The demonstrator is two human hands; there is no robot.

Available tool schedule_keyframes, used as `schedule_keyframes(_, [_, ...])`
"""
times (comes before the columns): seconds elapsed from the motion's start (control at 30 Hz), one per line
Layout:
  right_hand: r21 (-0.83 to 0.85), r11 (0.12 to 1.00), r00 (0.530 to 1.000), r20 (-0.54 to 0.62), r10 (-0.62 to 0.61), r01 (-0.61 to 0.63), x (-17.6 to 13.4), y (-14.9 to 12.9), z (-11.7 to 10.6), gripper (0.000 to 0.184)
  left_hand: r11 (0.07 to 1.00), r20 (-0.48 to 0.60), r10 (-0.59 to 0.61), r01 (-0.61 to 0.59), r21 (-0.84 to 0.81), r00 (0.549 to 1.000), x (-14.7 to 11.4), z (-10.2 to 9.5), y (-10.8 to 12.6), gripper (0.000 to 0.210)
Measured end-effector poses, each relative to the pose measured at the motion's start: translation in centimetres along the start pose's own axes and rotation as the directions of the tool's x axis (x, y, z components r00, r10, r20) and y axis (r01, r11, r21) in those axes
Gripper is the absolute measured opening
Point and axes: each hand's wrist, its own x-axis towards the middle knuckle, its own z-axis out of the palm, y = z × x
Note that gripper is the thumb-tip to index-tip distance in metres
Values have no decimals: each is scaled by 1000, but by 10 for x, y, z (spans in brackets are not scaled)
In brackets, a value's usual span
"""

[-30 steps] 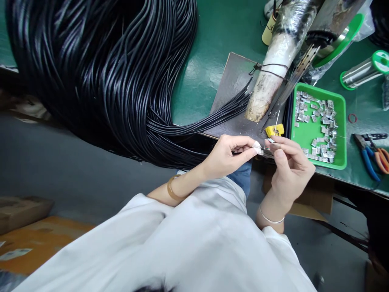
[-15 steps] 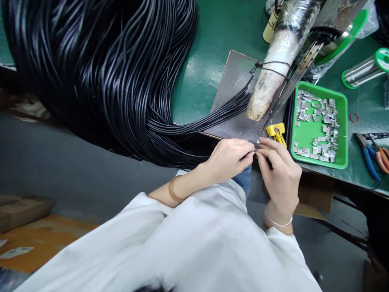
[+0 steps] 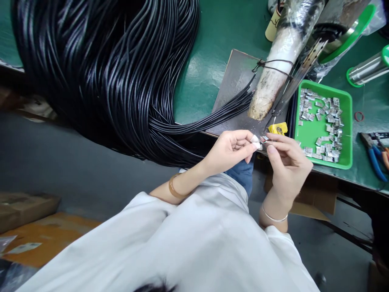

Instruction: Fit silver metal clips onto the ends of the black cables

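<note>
My left hand (image 3: 233, 147) is closed in a pinch, with white coverings on the tips of the thumb and forefinger. What sits between those fingertips is too small to make out. Just to the right, the thumb and fingers of my right hand (image 3: 288, 156) pinch a small silvery metal piece (image 3: 265, 139). The two hands nearly meet over the front edge of the bench. A bundle of thin black cables (image 3: 209, 121) lies behind my left hand, its ends on a dark board (image 3: 235, 75). Behind my right fingers shows part of a small yellow tool (image 3: 278, 128).
A huge heap of black cables (image 3: 100, 77) covers the left of the green bench. A white wrapped tube (image 3: 269, 77) slants above the board. At right stand a green tray (image 3: 349, 121) of small metal connectors (image 3: 332, 121), a solder spool (image 3: 366, 71) and pliers (image 3: 373, 156).
The hands have drawn slightly apart and turned, so the white-covered left fingertips and the small silvery piece now show. My right hand now covers more of the yellow tool. The view has shifted slightly.
</note>
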Motion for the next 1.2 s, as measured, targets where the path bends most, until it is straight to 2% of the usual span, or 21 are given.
schedule_keyframes(0.13, [74, 997, 999, 37, 36, -38, 1, 2, 3, 4, 994, -32, 35, -32, 105, 999, -2, 2, -3, 24])
schedule_keyframes(0.33, [125, 990, 998, 22, 55, -57, 1, 2, 5, 3, 968, -40, 109, -97, 233, 993, -4, 3, -5, 17])
schedule_keyframes(0.53, [61, 998, 999, -29, 17, -15, -1, -1, 8, 5, 873, -64, 258, -204, 443, 964, -6, 5, -9, 20])
schedule_keyframes(0.73, [136, 990, 999, -27, 38, -34, -2, 3, 9, 8, 864, -39, 272, -226, 449, 962, -5, 3, -11, 19])
schedule_keyframes(0.93, [150, 987, 998, -14, 58, -56, -2, 6, 8, 7, 782, -37, 411, -331, 528, 911, -4, 4, -15, 12])
schedule_keyframes(1.03, [96, 995, 999, -30, 21, -18, -2, 4, 9, 7, 834, -58, 328, -260, 487, 943, -6, 6, -12, 16])
schedule_keyframes(1.13, [-13, 994, 991, -76, -111, 111, -3, 3, 11, 12, 946, -34, 143, -127, 298, 989, -6, 7, -8, 20])
schedule_keyframes(1.2, [-34, 987, 983, -92, -157, 155, -3, 3, 12, 14, 985, 3, 70, -70, 158, 998, -6, 6, -7, 22])
